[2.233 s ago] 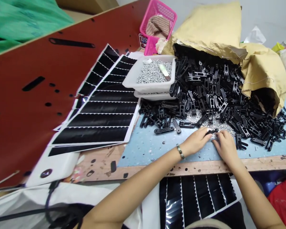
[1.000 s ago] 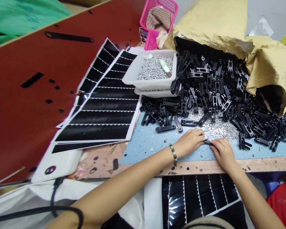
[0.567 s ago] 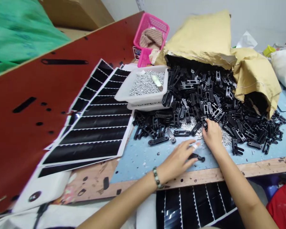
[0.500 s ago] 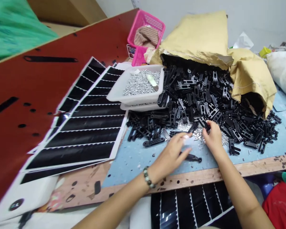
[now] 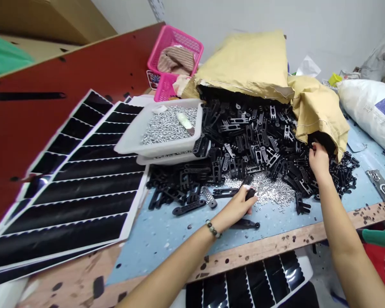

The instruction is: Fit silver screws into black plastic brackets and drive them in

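Left hand (image 5: 240,204) closed on a black part (image 5: 250,193) above the blue mat (image 5: 176,235). Right hand (image 5: 319,162) at the mouth of the small sack (image 5: 324,102); I cannot tell whether its fingers grip anything. A second piece (image 5: 246,224) lies on the mat beside the left hand, perhaps already joined. I judge much remains: a big heap (image 5: 244,141) of loose black parts behind scattered metal bits (image 5: 274,190).

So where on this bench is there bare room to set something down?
On the blue mat, specks aside: the left front, between the black sheets and left forearm; also the front strip between the silver hardware and wooden edge, beside the right forearm. It is crowded behind, where black parts are heaped up to the paper bags.
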`<state>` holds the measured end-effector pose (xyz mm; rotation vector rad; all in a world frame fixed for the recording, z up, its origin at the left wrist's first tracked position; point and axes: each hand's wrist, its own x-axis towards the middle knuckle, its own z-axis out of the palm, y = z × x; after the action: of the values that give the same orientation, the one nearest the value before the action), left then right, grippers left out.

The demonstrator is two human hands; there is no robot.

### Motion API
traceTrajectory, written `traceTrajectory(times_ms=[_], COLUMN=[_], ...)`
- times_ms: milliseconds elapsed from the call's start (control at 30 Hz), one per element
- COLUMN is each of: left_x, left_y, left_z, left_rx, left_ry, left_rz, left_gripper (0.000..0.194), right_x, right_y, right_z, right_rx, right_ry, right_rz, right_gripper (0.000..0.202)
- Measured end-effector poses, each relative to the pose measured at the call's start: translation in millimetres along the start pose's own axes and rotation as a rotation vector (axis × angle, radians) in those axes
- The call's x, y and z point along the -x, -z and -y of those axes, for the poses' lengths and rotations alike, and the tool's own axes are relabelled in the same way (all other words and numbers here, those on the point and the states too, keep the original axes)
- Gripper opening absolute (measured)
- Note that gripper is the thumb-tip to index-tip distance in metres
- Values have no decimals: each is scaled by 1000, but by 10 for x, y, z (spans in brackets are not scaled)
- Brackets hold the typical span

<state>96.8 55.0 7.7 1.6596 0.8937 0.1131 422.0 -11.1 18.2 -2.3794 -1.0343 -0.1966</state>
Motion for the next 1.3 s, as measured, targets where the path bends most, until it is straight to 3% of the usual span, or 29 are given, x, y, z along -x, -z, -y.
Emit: traceTrajectory(times_ms=[100, 200, 300, 433, 567, 633, 767, 867, 933, 1000, 1167, 1233, 1300], left_x=[-110, -195, -207, -117, -11, 10, 59, 167, 244, 295, 336, 356, 378], left_y=[23, 115, 249, 348, 230, 118, -18, 3, 34, 52, 45, 46, 58], left_z=[109, 158, 167, 105, -75, -170, -239, -210, -198, -207, -276, -295, -291], left_rx=[-44, -88, -113, -178, -142, -66, -71, -147, -194, -234, -399, -443, -490], left_ry=[-43, -98, -129, -251, -287, -265, -304, -336, -385, -439, -520, -561, -607], left_rz=[-53, -129, -181, -231, -179, -116, -71, -100, -122, -136, -207, -184, -142], left_gripper=[33, 35, 36, 41, 29, 24, 19, 20, 22, 27, 21, 22, 24], right_x=[-272, -259, -128, 42, 420, 726, 1243, 1379, 1406, 1438, 1577, 1623, 1657], right_y=[-99, -203, -240, -167, -113, -106, -65, -40, -39, -42, 9, 48, 71], right_z=[2, 59, 63, 61, 354, 615, 1022, 1088, 1087, 1106, 1219, 1217, 1168], right_rx=[80, 38, -23, -132, -440, -666, -750, -951, -1092, -1135, -1024, -1004, -991], right_ry=[-22, 53, 132, 189, 201, 284, 461, 288, 119, 42, 115, 156, 185], right_rz=[165, 231, 244, 157, 163, 278, 542, 620, 603, 569, 374, 292, 293], right_gripper=[38, 23, 14, 26, 45, 45, 35, 27, 27, 27, 20, 19, 18])
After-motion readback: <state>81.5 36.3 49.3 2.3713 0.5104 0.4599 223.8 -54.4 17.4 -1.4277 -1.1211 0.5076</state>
